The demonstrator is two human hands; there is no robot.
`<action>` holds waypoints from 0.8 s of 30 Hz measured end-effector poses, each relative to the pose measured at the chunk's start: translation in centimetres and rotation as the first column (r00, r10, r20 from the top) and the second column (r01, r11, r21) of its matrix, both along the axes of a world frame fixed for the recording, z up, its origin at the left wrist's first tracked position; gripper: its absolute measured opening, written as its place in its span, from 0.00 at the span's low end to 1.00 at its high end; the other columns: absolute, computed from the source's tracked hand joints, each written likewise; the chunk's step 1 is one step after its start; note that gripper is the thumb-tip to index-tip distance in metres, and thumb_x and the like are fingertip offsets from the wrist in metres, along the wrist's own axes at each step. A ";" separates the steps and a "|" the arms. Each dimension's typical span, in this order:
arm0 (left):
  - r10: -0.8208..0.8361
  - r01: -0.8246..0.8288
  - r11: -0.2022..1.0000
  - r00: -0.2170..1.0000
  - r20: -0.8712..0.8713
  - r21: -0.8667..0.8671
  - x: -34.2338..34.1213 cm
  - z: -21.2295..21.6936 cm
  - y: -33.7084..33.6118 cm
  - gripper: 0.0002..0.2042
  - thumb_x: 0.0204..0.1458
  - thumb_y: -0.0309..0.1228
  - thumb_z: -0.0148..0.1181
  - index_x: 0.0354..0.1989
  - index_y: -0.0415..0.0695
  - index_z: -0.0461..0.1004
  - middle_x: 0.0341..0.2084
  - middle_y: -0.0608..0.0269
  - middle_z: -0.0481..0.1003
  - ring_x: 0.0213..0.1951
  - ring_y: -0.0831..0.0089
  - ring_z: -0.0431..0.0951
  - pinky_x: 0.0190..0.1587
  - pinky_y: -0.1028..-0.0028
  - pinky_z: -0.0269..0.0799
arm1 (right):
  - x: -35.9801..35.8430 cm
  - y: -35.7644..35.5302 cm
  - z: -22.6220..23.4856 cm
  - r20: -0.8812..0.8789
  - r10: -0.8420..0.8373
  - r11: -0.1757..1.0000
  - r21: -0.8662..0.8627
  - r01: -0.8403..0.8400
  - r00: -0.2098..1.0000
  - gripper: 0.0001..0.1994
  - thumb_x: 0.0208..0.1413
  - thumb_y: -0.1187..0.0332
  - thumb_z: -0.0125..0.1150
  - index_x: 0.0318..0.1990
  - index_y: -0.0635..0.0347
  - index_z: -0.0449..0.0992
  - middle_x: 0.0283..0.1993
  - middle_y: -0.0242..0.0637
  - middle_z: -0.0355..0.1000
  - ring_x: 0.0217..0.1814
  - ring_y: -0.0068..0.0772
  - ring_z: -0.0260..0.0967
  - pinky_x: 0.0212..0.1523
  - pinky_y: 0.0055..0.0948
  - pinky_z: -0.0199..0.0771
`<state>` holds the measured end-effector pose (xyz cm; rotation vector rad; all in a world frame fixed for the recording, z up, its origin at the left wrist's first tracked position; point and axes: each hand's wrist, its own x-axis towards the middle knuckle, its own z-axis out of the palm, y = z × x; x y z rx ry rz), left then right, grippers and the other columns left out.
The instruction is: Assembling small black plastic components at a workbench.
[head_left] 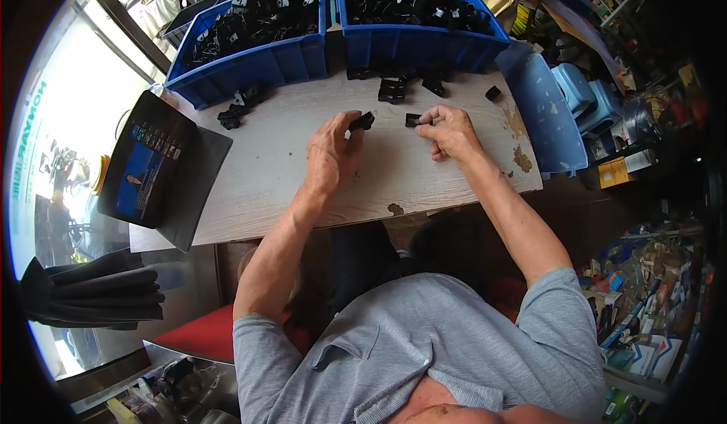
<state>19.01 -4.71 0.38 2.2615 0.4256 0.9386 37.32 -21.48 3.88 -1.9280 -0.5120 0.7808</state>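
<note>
My left hand [333, 151] is closed on a small black plastic part [363, 122], which sticks out past the fingertips just above the table. To its right, my right hand [452, 132] pinches another small black part [413, 120] between thumb and fingers. The two parts are apart, with a gap of bare tabletop between them. Beyond my hands, several loose black parts [391, 91] lie near the right blue bin. A small heap of black parts [241, 107] sits on the table's far left. The exact shape of the held parts is partly hidden by my fingers.
Two blue bins, left [265, 68] and right [424, 48], stand at the back, full of black parts. A tablet [148, 163] in a dark folding case leans at the left. A blue plastic bin [541, 113] is beside the table's right edge. The pale table [303, 216] has chipped edges.
</note>
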 end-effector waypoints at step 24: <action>-0.361 0.385 0.882 0.923 -0.133 0.273 6.8 -0.1 -1.8 0.18 0.49 0.24 0.61 0.50 0.46 0.80 0.42 0.59 0.80 0.44 0.57 0.81 0.44 0.63 0.79 | -0.3 0.2 -0.6 0.042 0.069 0.997 0.028 -0.070 0.997 0.14 0.52 0.73 0.66 0.48 0.61 0.77 0.19 0.28 0.68 0.13 0.18 0.62 0.11 0.21 0.62</action>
